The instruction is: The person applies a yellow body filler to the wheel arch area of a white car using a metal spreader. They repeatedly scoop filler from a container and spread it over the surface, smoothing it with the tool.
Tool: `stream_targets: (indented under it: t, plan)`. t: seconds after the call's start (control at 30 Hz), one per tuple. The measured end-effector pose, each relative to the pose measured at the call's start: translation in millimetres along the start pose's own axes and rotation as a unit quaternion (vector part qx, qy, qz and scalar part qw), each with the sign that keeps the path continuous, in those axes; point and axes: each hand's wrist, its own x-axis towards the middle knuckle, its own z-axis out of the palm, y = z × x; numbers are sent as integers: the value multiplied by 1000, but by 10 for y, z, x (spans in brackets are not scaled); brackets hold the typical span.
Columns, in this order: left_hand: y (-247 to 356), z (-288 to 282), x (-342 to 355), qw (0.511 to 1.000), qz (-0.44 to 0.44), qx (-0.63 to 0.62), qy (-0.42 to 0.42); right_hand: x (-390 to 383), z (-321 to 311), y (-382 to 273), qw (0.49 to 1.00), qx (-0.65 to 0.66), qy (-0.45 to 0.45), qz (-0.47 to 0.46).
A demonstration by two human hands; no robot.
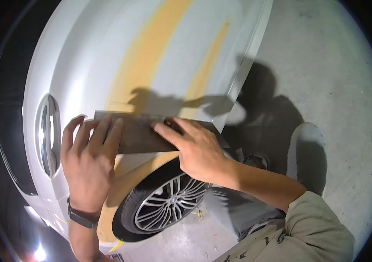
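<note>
A thin dark grey rectangular sheet [141, 136] stretches across the side of a white car, above the rear wheel arch. My left hand [90, 159] grips its left end, with the fingers bent over the upper edge. At the other end, my right hand [200, 150] holds it, fingertips pressed onto its face. Both thumbs are hard to make out. Beyond the sheet, a wide yellow-orange band [144, 56] of filler runs up the white door panel [98, 39], with a narrower streak [206, 65] beside it.
Left of my left hand is a chrome-trimmed door handle [48, 135]. Below the sheet sits the multi-spoke wheel [173, 201], its arch edged in yellow-orange [109, 209]. My bent knee [307, 153] rises at the right over the grey floor [326, 65]. A bright lamp [40, 253] shines lower left.
</note>
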Motion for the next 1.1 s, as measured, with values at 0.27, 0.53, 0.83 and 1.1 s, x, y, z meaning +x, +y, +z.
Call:
stream_targets:
  t: [0.27,0.53,0.83,1.1]
  plan:
    - [-458,400,2666,975,98,57,189,1409,-1384,1265,987,-90,133,9]
    - [-785,734,4301,965,144,69,209,2436,-2140,2093,985,-78,125,84]
    - [-889,840,4832,961,157,97,208,2840,-2291,2433,978,-98,166,80]
    - [-859,777,4755,970,147,94,166,2868,-2125,2430,975,-17,212,59]
